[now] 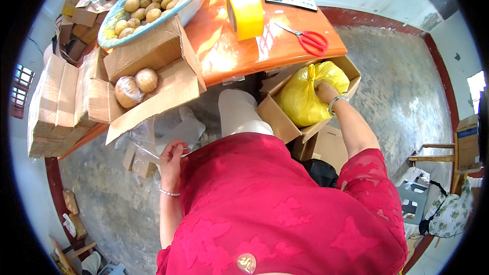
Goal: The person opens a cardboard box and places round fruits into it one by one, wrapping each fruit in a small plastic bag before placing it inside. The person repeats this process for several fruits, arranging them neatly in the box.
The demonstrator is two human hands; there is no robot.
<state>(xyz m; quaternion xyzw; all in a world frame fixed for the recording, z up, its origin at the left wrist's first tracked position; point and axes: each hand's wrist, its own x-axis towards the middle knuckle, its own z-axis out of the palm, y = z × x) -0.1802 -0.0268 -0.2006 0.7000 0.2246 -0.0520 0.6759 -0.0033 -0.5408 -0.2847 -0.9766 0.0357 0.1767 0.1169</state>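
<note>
My left hand (174, 158) is low beside my lap, fingers curled on a strip of clear plastic film (147, 149). My right hand (326, 91) reaches into a yellow plastic bag (301, 97), its fingertips hidden. That bag is knotted at the top and sits in an open cardboard box (284, 131) at the table's right front corner. An open carton (172, 88) on the table's left front edge contains two round, film-wrapped brown items (130, 91), probably fruit. Behind it, a blue-rimmed basket (105, 34) holds several loose brown fruits or potatoes (153, 15).
On the orange table (214, 63) stand a yellow tape roll (252, 13), red-handled scissors (313, 42) and a phone (290, 0). Stacked flat cartons (57, 103) line the left edge. Beneath my right arm is another cardboard box (330, 145). A grey plastic stool (412, 200) stands right.
</note>
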